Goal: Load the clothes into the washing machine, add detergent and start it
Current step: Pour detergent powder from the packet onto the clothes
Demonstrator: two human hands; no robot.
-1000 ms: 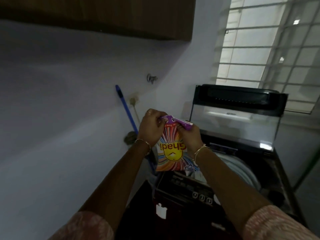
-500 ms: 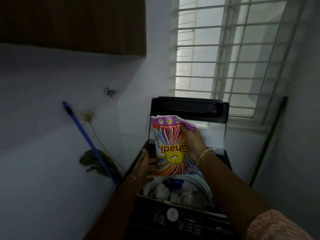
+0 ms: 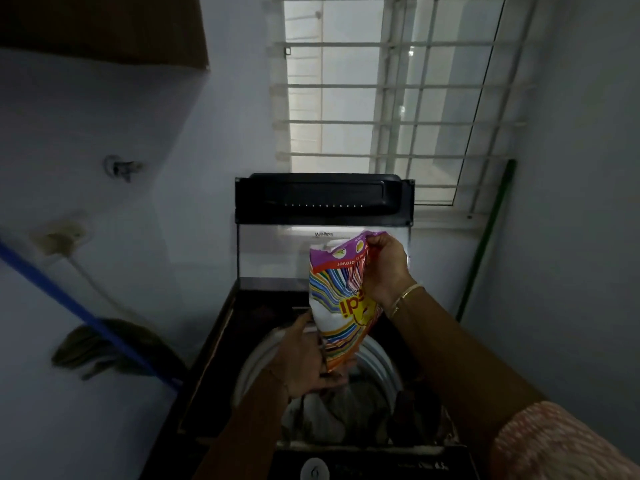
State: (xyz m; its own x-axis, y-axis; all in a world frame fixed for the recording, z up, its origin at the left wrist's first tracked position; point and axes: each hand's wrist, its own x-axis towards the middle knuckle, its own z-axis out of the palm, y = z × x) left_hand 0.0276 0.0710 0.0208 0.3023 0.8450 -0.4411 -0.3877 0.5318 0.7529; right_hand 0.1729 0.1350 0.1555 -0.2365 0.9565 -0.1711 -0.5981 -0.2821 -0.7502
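Detergent packet [image 3: 341,299] pinched between both hands (apparently inverted); over the drum [image 3: 377,367].

A: Setting? Looks domestic.

B: Agreed. Utility or laundry corner of a home. Evidence: top-loading washing machine [image 3: 322,358] against the back wall, lid [image 3: 323,230] raised, clothes [image 3: 332,414] visible in the drum.

A: Other markers?

B: Barred window [image 3: 391,98] directly behind the machine. Blue-handled mop [image 3: 86,317] leaning on the left wall, green pole [image 3: 485,244] in the right corner. Wall tap [image 3: 121,168] and a socket with cord [image 3: 60,239] on the left wall. Wooden cabinet [image 3: 104,26] overhead. Plain painted walls, narrow space.
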